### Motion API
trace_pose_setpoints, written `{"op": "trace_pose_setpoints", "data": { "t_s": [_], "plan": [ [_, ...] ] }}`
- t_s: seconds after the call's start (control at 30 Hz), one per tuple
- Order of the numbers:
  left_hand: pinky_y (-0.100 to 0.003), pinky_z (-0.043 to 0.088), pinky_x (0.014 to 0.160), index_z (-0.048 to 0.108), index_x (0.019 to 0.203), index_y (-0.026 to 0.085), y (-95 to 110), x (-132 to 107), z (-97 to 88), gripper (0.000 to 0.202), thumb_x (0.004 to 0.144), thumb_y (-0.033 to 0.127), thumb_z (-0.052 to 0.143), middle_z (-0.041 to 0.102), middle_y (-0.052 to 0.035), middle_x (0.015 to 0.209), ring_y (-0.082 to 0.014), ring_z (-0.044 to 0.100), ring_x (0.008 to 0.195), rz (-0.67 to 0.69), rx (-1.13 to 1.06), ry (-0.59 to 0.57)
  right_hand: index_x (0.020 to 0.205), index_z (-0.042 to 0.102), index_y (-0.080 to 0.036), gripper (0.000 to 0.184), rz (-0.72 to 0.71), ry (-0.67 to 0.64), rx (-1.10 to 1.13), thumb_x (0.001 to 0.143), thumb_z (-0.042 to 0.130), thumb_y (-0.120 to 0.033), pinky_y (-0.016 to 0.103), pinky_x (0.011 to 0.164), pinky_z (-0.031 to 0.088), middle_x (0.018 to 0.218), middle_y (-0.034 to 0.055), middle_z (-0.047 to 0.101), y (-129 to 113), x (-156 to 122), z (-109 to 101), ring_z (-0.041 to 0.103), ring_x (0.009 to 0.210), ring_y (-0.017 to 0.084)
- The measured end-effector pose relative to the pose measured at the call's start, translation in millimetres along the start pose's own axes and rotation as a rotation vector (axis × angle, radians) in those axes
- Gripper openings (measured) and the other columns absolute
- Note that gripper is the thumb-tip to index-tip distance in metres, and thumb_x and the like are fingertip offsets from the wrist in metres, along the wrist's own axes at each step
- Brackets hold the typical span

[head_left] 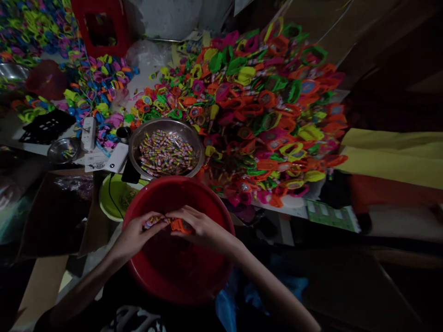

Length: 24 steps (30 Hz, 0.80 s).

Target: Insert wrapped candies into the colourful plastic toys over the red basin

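Note:
Over a large red basin (180, 276), my two hands meet almost fingertip to fingertip. My left hand (138, 233) pinches some small candy rolls in colourful printed wrappers (152, 222). The fingers of my right hand (199, 226) are closed around an orange plastic toy watch (177, 225), partly hidden by them. The candy end lies against or very close to the orange piece; whether they are joined I cannot tell. Just beyond the basin, a metal bowl (133, 150) holds many wrapped candy rolls (166, 152). Faint orange pieces show in the dark bottom of the basin.
A big heap of coloured toy watches (263, 106) covers the table to the right. More plastic pieces (100, 76) lie at the back left, by a red stool (104, 27). A green bowl (112, 196), cardboard box (55, 216), power strip (88, 133) and yellow sheet (394, 157) stand around.

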<state>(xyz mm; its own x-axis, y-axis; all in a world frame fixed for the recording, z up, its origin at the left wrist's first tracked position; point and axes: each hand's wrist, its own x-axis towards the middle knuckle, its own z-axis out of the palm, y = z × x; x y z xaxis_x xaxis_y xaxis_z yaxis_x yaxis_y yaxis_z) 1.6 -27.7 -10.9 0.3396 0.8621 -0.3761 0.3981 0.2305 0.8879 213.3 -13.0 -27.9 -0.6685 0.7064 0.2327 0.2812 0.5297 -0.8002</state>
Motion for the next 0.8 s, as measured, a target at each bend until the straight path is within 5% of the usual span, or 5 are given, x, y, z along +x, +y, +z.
{"op": "trace_pose_setpoints", "data": {
  "t_s": [0.53,0.8],
  "plan": [
    [-0.024,0.040,0.088,0.065,0.101,0.025,0,-2,-2.1,0.028,0.086,0.046,0.054,0.069,0.0001,0.106,-0.0204,0.062,0.101,-0.006,0.253,-0.029,0.110,0.049,-0.015,0.019,-0.003,-0.049,-0.119,0.093,0.048,-0.023,0.035,0.079,0.047,0.102,0.0104,0.061,-2,-1,6,0.055,0.092,0.021],
    [-0.021,0.041,0.071,0.066,0.093,0.022,-3,-6,0.3,0.028,0.090,0.043,0.047,0.070,0.0006,0.090,-0.0170,0.063,0.083,-0.021,0.289,-0.170,0.094,0.051,-0.015,0.010,0.061,-0.190,-0.214,0.092,0.048,-0.023,0.032,0.071,0.045,0.092,0.0096,0.058,-3,-7,21,0.053,0.085,0.021]
  ]
}}
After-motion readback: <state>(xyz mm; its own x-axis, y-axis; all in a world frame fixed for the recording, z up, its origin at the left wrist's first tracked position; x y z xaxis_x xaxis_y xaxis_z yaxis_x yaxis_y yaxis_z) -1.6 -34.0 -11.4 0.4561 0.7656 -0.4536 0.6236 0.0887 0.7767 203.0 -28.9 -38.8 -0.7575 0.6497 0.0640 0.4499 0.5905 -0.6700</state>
